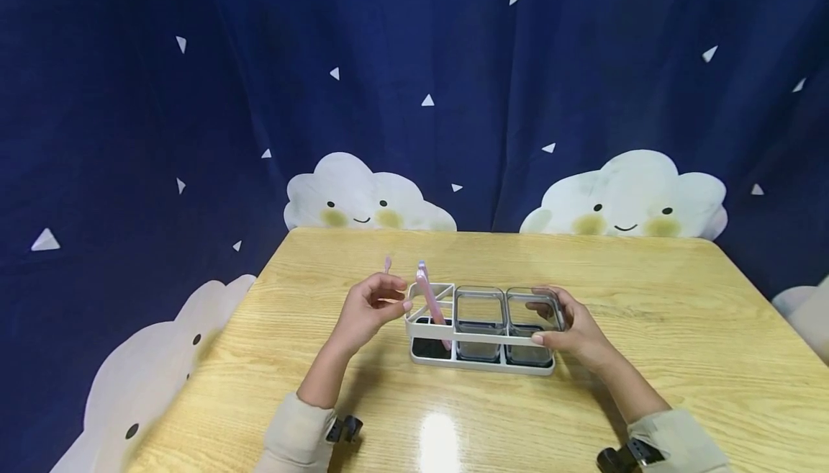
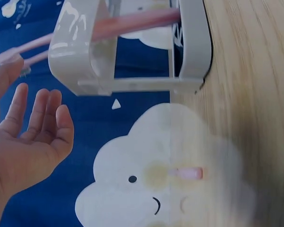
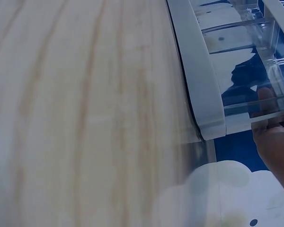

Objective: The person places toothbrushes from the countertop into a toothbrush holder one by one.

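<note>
Left of centre in the head view: left hand point(image 1: 370, 309) raised just beside the left end of a white rack point(image 1: 481, 336), fingers loosely curled, thumb and forefinger seemingly pinching a thin pink stick point(image 1: 387, 266) whose tip pokes up above the knuckles. In the left wrist view, lower left: same hand point(image 2: 26, 142) with palm showing, fingers relaxed and slightly bent, pink stick ends point(image 2: 12, 56) near the fingertips at upper left; whether actually gripped, cannot tell for sure.

At centre: rack resting on the wooden surface point(image 1: 648, 358), long side toward the camera. Leftmost compartment holding a pink toothbrush point(image 1: 430, 304), upright and tilted, head at the top, foot in the dark bottom of the compartment. In the left wrist view, rack end point(image 2: 132, 47) at top centre, pink handle point(image 2: 132, 23) running across inside it.

Right of that: two clear square cups point(image 1: 479, 318) seated side by side in the middle and right compartments.

Right of centre: right hand point(image 1: 568, 325) wrapped round the right end of the rack, fingers curled over the far side, thumb on the near rail. In the right wrist view, right edge: fingers point(image 3: 274, 137) pressed on the clear cup wall point(image 3: 255, 71), rack base point(image 3: 199, 85) running diagonally.

Behind: dark blue curtain point(image 1: 194, 98) with white clouds.
</note>
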A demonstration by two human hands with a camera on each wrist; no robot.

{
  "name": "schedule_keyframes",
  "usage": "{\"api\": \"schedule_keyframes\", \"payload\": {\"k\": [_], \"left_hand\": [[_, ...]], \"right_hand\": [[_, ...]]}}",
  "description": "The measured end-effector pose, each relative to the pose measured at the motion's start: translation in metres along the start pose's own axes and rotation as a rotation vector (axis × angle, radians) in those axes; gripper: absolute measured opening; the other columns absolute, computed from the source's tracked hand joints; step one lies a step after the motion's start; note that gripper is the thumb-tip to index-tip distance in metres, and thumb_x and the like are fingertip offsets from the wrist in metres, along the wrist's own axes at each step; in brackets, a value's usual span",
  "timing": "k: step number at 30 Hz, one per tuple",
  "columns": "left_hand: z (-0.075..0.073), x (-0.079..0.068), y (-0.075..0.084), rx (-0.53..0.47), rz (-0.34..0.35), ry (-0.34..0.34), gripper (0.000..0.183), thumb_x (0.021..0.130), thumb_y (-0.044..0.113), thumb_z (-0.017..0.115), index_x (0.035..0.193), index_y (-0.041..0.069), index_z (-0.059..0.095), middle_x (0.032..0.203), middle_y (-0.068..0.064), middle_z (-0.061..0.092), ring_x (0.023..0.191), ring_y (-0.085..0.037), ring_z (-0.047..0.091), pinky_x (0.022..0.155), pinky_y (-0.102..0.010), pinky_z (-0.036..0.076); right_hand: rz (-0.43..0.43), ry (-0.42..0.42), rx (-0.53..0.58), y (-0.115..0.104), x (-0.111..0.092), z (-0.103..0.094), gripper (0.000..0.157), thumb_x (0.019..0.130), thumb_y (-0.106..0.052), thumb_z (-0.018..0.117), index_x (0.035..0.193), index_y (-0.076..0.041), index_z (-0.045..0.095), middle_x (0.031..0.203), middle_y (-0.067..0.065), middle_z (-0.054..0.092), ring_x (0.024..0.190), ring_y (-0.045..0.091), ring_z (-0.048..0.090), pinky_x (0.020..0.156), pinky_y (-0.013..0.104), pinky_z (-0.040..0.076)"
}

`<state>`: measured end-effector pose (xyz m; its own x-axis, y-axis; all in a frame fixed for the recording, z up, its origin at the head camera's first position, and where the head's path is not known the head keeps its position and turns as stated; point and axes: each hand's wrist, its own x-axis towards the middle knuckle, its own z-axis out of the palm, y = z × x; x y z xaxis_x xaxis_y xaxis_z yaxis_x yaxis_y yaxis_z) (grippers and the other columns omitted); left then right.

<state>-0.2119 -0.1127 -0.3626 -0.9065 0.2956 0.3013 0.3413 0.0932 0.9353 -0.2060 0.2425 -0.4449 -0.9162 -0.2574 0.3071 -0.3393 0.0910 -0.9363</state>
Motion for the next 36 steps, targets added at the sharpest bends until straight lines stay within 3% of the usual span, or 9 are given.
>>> {"api": "schedule_keyframes", "payload": {"k": [5,9,16,25,36], "left_hand": [[-0.010,0.000,-0.008,0.009,-0.011,-0.050,0.032,0.081,-0.007,0.067,0.110,-0.012,0.056,0.108,-0.026,0.057,0.100,-0.042,0.054,0.084,-0.044,0.047],[-0.016,0.003,-0.024,0.008,-0.015,-0.093,0.033,0.081,-0.005,0.067,0.113,-0.008,0.057,0.110,-0.017,0.059,0.103,-0.041,0.053,0.086,-0.048,0.045],[-0.026,0.004,-0.026,0.028,-0.033,-0.158,0.036,0.082,-0.004,0.066,0.116,-0.010,0.055,0.116,-0.023,0.056,0.108,-0.046,0.049,0.089,-0.046,0.044],[-0.045,0.018,-0.069,-0.014,-0.023,-0.141,0.041,0.082,-0.006,0.066,0.120,-0.009,0.052,0.117,-0.021,0.055,0.109,-0.046,0.049,0.084,-0.035,0.049],[-0.060,0.029,-0.088,-0.113,-0.073,-0.108,0.045,0.082,-0.007,0.064,0.125,-0.011,0.048,0.118,-0.021,0.054,0.111,-0.050,0.045,0.087,-0.032,0.047]], "right_hand": [[0.009,0.001,-0.001,0.000,0.000,0.000,0.068,0.072,0.006,0.070,0.133,0.006,0.037,0.121,0.035,0.048,0.113,0.030,0.049,0.093,0.024,0.040],[0.013,0.006,-0.004,0.000,0.000,-0.001,0.069,0.072,0.006,0.070,0.133,0.005,0.037,0.121,0.033,0.049,0.113,0.030,0.048,0.094,0.023,0.040],[0.013,0.006,-0.004,0.001,0.001,-0.001,0.069,0.072,0.006,0.070,0.133,0.005,0.038,0.121,0.035,0.048,0.113,0.030,0.049,0.094,0.023,0.040],[0.008,0.002,-0.009,0.001,0.002,-0.001,0.068,0.072,0.005,0.070,0.133,0.005,0.038,0.121,0.035,0.047,0.113,0.028,0.050,0.094,0.025,0.041],[0.003,0.003,-0.005,0.003,0.002,-0.001,0.068,0.072,0.006,0.070,0.132,0.005,0.038,0.122,0.034,0.048,0.114,0.031,0.049,0.095,0.029,0.041]]}}
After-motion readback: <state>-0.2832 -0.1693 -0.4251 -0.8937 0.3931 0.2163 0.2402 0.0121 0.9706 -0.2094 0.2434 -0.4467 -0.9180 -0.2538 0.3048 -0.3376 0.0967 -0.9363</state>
